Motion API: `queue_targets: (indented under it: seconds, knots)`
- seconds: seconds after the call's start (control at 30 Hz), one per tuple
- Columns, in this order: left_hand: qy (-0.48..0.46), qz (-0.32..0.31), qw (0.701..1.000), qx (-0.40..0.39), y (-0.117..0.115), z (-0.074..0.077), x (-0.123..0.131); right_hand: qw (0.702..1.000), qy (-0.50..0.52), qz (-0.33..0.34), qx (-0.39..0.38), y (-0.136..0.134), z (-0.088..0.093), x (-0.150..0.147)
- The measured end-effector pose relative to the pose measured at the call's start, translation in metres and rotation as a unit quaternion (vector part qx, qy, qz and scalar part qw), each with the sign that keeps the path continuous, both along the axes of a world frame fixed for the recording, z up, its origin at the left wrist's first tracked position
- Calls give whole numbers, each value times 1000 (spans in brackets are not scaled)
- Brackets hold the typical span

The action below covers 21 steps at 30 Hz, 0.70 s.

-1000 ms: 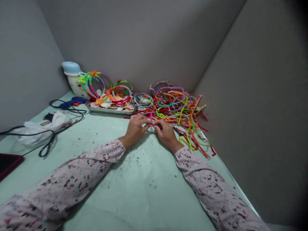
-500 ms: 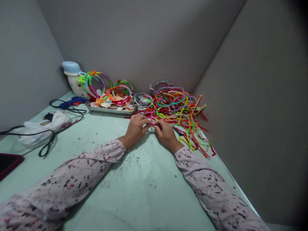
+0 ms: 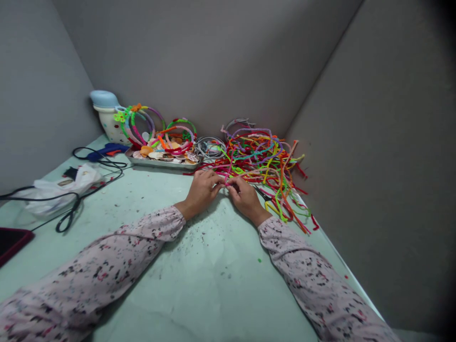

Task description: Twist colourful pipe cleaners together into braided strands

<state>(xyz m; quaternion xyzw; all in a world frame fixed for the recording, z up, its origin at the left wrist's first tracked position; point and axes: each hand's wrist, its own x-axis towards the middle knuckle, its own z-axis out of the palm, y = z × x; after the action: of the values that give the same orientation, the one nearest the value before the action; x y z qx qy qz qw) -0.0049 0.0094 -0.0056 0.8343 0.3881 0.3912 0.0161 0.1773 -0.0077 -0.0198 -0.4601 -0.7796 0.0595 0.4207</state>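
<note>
A bright pink pipe cleaner point(image 3: 227, 181) is pinched between my two hands above the table. My left hand point(image 3: 203, 190) grips it from the left, thumb and forefinger closed together. From the right, my right hand point(image 3: 244, 195) holds it in a similar pinch, fingertips almost touching those of the left. The held part is small and partly hidden by my fingers. Just beyond my hands spreads a tangled heap of coloured pipe cleaners point(image 3: 263, 147). Beside my right wrist lie scissors point(image 3: 262, 194) with dark blades, partly covered by the heap.
A metal tray point(image 3: 164, 165) holds shells and pipe-cleaner-wrapped rings point(image 3: 137, 126). Behind it stands a white pot with a blue rim point(image 3: 110, 116). At left are a blue glue gun point(image 3: 107, 151), a black cable point(image 3: 73, 209), a plastic bag point(image 3: 53, 192) and a dark red-edged device point(image 3: 14, 242). Grey coiled wire point(image 3: 211, 147) lies mid-back.
Both hands stay in nearly the same place, still pinching the pink pipe cleaner. Its upright part between the fingers shows a slightly different bend. The view has shifted very slightly.
</note>
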Motion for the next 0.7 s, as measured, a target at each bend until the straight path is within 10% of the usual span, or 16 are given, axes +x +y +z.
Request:
queue_targets:
  seconds: [0.7]
  knots:
    - [21, -2, 1000, -6, 1, -1, 1, 1000, -10, 6, 4, 0, 1, 0]
